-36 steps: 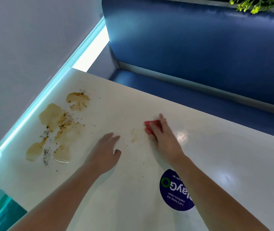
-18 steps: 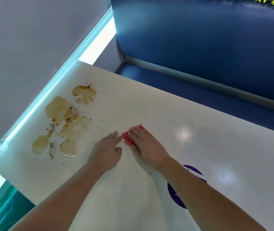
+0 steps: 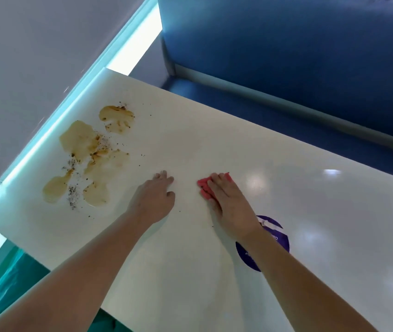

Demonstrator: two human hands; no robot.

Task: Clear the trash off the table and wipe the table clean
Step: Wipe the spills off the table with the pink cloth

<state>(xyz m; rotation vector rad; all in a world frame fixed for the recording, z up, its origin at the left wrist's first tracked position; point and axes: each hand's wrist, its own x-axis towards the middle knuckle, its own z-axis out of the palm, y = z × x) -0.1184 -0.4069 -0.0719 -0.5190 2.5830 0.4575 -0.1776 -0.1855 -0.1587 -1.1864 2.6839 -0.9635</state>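
Note:
Brown spilled liquid (image 3: 87, 149) with dark crumbs spreads over the left part of the white table (image 3: 190, 130). My right hand (image 3: 226, 202) lies flat on a small red cloth (image 3: 203, 188) and presses it to the tabletop near the middle. Most of the cloth is hidden under the fingers. My left hand (image 3: 154, 200) rests on the table with its fingers down, a short way left of the cloth and just right of the spill. It holds nothing.
A round purple sticker (image 3: 272, 238) sits on the table under my right forearm. A blue padded bench (image 3: 286, 68) runs along the far side. A grey wall with a lit strip (image 3: 47, 135) borders the left edge.
My right hand slid the red cloth left until it nearly touched my left hand, then back to the right. My left hand stayed in place. A faint small stain near the cloth is gone.

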